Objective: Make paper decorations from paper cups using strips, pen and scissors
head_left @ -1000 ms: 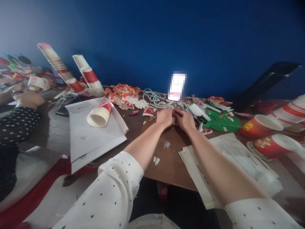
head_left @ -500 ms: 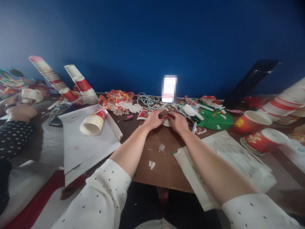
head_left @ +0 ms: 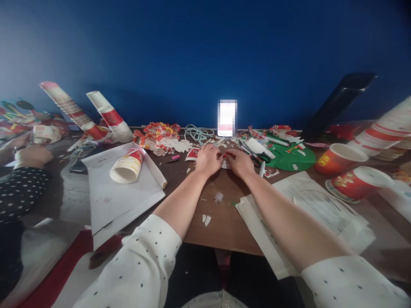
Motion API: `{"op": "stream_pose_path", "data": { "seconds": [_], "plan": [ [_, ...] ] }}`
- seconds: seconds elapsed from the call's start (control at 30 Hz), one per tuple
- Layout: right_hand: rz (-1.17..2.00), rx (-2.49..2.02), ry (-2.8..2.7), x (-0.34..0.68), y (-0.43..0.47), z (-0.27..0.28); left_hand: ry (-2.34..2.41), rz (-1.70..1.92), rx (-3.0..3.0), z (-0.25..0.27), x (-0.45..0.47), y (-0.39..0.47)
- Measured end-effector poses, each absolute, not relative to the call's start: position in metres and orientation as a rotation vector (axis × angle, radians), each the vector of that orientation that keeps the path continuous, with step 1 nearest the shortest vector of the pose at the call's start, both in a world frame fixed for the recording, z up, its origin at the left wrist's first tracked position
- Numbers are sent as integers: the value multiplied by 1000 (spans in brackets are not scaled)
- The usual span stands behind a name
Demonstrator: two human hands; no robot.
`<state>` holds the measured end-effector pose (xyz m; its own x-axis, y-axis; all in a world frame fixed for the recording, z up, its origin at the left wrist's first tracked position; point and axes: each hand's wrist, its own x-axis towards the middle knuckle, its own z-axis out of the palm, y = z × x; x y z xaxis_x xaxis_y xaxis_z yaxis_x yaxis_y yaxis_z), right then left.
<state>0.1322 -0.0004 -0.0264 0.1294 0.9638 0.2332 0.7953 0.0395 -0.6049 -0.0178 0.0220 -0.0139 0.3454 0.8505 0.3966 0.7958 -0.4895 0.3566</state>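
A person in white sleeves with dark dots reaches both arms across a brown counter (head_left: 231,233), left hand (head_left: 208,160) and right hand (head_left: 241,163) nearly meeting. The fingers of each hand curl inward, tips close to those of the other; whether they are clamped on anything is too small to tell. A little red-and-white piece (head_left: 226,164) sits in the narrow gap between the two sets of fingers, partly covered by them.

Beyond the fingers, a bright, pixelated screen (head_left: 227,118) stands near a blue wall (head_left: 199,55), beside a coil of pale cord (head_left: 195,133). Just right of the right fingers are dark-handled scissors (head_left: 257,161); farther right lies a green disc (head_left: 279,161) strewn with scraps. Left of the left fingers are a red printed scrap (head_left: 192,154) and a pink-ended pen (head_left: 174,158). Well left of them, nested paper cups (head_left: 126,166) lie on a white sheet (head_left: 112,209). On the near side of the fingers rest a small clear lump (head_left: 218,197) and two white slivers (head_left: 207,220). At far left, a co-worker's hand (head_left: 34,157) shows beside a white cup (head_left: 43,134).
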Motion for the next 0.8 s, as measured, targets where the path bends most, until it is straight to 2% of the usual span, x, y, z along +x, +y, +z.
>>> {"op": "stream_pose_path", "data": {
  "seconds": [0.8],
  "plan": [
    [318,-1815,-1759,130,-2,-21,1578,770,2425,-12,-11,21]
  ]
}}
